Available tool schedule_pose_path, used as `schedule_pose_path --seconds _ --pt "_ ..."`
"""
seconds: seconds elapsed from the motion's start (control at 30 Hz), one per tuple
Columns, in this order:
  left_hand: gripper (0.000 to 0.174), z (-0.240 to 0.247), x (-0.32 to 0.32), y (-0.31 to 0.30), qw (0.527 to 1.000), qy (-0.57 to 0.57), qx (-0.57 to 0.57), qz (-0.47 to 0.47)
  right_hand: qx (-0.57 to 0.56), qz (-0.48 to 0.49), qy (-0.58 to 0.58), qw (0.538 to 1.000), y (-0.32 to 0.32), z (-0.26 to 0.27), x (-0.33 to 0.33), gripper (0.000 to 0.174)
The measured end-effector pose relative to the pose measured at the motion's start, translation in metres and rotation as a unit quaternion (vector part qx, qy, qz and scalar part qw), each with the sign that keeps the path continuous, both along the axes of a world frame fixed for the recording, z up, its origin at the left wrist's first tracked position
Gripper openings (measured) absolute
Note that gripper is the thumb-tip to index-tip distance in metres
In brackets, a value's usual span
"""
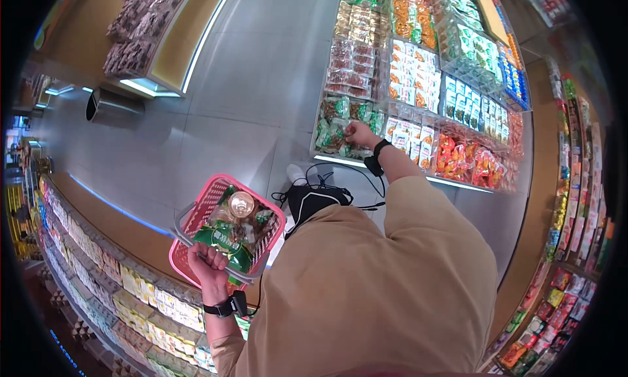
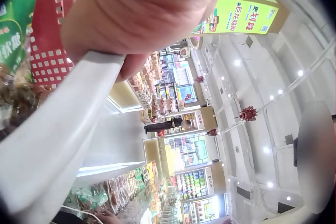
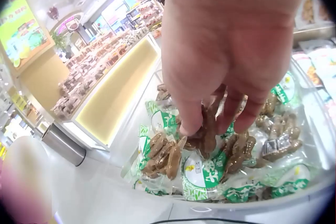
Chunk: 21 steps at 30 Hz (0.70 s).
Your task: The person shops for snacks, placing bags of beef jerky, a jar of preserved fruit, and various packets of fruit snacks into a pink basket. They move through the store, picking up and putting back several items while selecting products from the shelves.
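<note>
**Fingertip-only pinch in the bin, loaded basket hanging at the side**

At 7 o'clock, closest to the body, the left hand [image 1: 208, 264] is carrying the pink basket [image 1: 193, 215]. Its fingers are curling fully round the pale handle [image 2: 58, 140]. The basket is riding full, with a green packet [image 1: 222, 241] lying on top and a round tub [image 1: 241, 204] sitting loose near the far rim.

- Risk: the person is leaning away toward 1 o'clock. If the basket is tipping as the weight shifts, the tub is likely the first thing to roll out.

Further out, at about 1 o'clock, the right hand [image 1: 359, 134] is reaching down into the clear bin [image 3: 273, 203]. The fingertips [image 3: 190, 127] are bunching together and clamping on one snack packet [image 3: 208, 132], brown pieces in green-and-white wrap. The packet is lying low in the bin, touching the pile.

- Risk: only the tips are gripping, and the wrap looks slick, so the packet may be slipping free on the way up.
- Risk: the neighbouring packets [image 3: 197, 174] are overlapping it and pressing against it. One may be dragging along and dropping over the bin's front edge.
- The pictures cannot show whether the pinch is catching one wrapper or two.

Farthest, at 12 to 2 o'clock, the stocked shelves [image 1: 458, 56] are standing well apart from both hands and are posing no hazard.
</note>
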<state>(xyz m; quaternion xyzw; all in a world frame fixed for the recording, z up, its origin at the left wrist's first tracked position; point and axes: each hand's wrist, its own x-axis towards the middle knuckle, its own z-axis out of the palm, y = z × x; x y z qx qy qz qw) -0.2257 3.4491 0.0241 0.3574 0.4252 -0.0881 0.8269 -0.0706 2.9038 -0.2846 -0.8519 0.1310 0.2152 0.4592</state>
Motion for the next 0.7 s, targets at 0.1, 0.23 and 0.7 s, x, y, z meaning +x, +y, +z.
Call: schedule_pose_path --seconds 0.1,0.23,0.7 --pt "0.037 -0.002 0.042 0.017 0.999 -0.001 -0.025 -0.040 -0.005 -0.011 0.003 1.000 -0.014 -0.016 -0.006 0.027" --pt "0.039 -0.011 0.100 0.041 0.995 -0.013 -0.055 -0.085 -0.077 -0.120 -0.005 0.990 -0.017 0.019 -0.002 0.024" --pt "0.035 0.015 0.282 0.076 0.986 -0.037 -0.057 -0.155 0.244 -0.018 -0.037 0.969 0.233 0.299 0.181 0.034"
